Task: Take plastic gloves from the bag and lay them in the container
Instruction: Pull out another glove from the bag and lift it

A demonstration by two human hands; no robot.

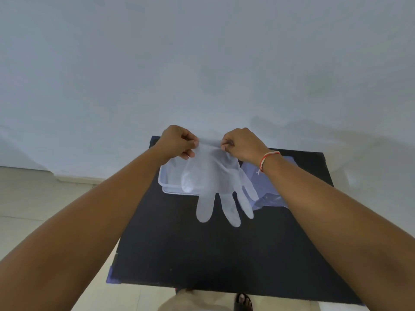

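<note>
A clear plastic glove [215,182] hangs in the air with its fingers pointing down toward me. My left hand [177,141] pinches the left corner of its cuff and my right hand [241,143] pinches the right corner, stretching the cuff flat between them. Behind and below the glove, a shallow clear container [167,184] rests on the black table [202,254]; its right part is hidden by the glove. To the right, partly under my right forearm, lies the bluish transparent bag [267,191].
The black table stands against a pale wall [202,63]. Light floor tiles [33,198] show at the left. At the table's near edge I see a foot in a dark sandal [243,301].
</note>
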